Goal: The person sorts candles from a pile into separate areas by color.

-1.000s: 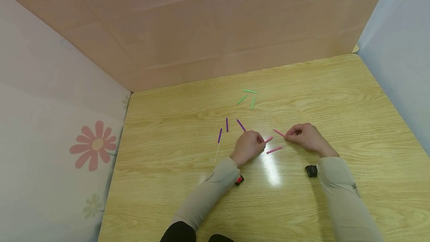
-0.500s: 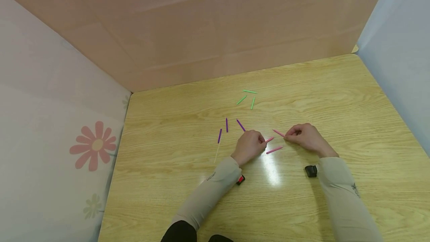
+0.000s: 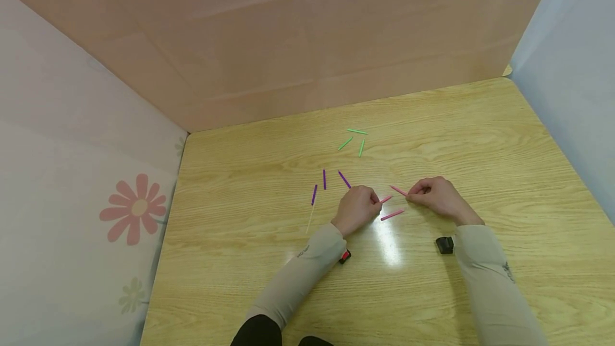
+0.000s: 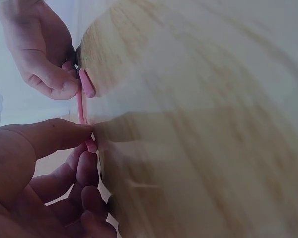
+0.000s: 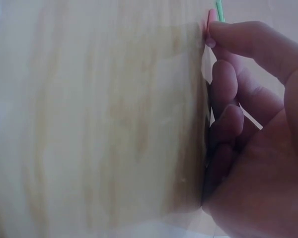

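In the head view my left hand pinches one short pink stick with a tapered tip, low over the table. A second pink stick is pinched at its near end between the thumb and finger of my right hand. Just below these two lies a third pink stick, untouched. The left wrist view shows the left thumb on its stick, partly covered by the fingers. In the right wrist view a bit of pink stick shows at the right thumb tip.
Purple sticks lie beyond the left hand, with a thin pale stick below one of them. Three green sticks lie farther back. A black object sits by the right sleeve. Partitions border the wooden table.
The left hand and forearm have shifted very slightly to the right. Both hands still pinch their pink sticks, and the right hand stays in place.
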`<state>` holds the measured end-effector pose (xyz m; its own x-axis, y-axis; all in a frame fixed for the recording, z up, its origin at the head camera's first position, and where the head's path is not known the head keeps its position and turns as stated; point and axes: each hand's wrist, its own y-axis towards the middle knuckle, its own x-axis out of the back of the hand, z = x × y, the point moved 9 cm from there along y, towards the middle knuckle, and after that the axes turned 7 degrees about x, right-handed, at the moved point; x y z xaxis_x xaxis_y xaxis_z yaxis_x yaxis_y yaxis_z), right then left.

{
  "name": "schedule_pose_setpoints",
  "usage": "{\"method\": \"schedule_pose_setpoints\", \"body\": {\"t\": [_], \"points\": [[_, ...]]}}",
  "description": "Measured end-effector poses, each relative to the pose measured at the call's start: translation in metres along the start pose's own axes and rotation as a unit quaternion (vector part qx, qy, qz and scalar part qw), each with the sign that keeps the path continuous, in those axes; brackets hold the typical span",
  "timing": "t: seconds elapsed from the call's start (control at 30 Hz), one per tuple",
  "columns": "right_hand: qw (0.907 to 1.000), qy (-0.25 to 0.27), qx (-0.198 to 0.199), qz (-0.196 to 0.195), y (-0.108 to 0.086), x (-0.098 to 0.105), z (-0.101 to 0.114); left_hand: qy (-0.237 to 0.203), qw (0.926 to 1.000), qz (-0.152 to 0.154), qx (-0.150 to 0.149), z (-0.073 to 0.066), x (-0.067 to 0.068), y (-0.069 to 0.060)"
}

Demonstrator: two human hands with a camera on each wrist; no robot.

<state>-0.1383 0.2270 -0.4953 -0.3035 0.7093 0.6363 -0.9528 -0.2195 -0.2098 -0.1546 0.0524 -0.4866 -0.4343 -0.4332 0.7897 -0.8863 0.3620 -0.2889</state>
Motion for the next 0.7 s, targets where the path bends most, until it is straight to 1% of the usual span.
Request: {"method": "schedule_pose_setpoints", "body": {"t": [0.17, 0.37, 0.53, 0.7], "points": [[1.0, -0.003, 0.0, -0.002, 0.0003, 0.0006, -0.0005, 0.006, 0.9999, -0.005, -0.01, -0.0022, 0.0003, -0.0002], [1.0, -0.003, 0.0, -0.006, 0.0004, 0.0009, 0.0002, 0.008, 0.9999, -0.003, -0.006, -0.0026, 0.0004, 0.0], [1.0, -0.001, 0.004, -0.005, 0.0, 0.0011, 0.0017, 0.012, 0.9999, -0.003, -0.009, -0.0031, 0.0009, -0.0006], [0.9999, 0.002, 0.005, -0.012, -0.0002, 0.0016, 0.0028, 0.011, 0.9999, 0.001, -0.008, -0.0027, 0.0001, -0.0004]]}}
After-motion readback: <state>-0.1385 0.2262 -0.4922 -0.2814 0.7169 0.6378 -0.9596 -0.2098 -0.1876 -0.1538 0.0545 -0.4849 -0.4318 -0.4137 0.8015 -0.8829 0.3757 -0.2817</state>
